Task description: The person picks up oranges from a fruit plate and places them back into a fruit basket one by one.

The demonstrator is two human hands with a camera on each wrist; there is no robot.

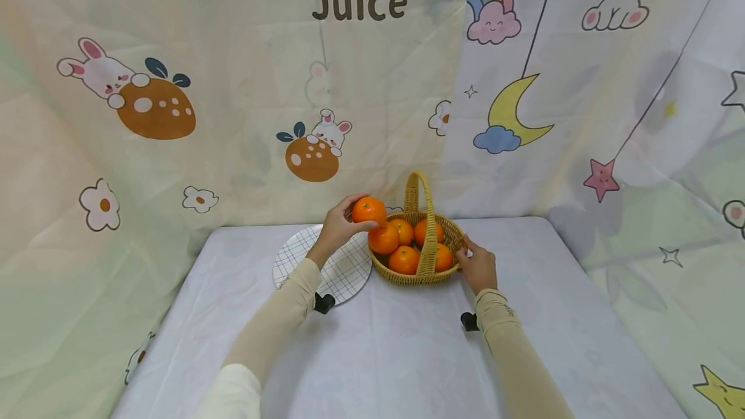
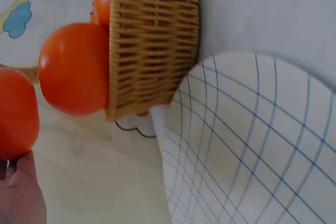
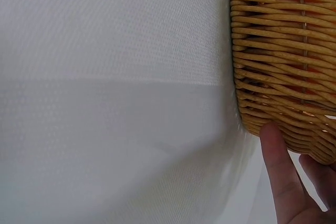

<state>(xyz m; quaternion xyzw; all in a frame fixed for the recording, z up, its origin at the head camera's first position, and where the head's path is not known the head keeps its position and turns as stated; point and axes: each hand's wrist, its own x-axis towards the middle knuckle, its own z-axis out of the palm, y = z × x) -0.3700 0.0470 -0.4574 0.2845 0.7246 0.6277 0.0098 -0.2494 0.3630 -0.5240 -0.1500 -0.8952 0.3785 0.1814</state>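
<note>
An orange persimmon-like fruit (image 1: 369, 211) is held by my left hand (image 1: 339, 228) at the left rim of a wicker basket (image 1: 416, 280), with the thumb and fingers round it. In the left wrist view this fruit (image 2: 16, 114) is cut off by the frame edge, beside another orange fruit (image 2: 74, 69) at the rim. Several similar fruits (image 1: 404, 260) lie inside the basket, under its arched handle (image 1: 429, 238). My right hand (image 1: 480, 268) holds the basket's right side; the right wrist view shows fingers (image 3: 278, 166) against the woven wall (image 3: 283, 61).
A round white plate with a blue grid pattern (image 1: 291, 264) lies left of the basket, partly under my left forearm. White cloth covers the table (image 1: 396, 354). A printed curtain (image 1: 244, 83) hangs close behind the basket and plate.
</note>
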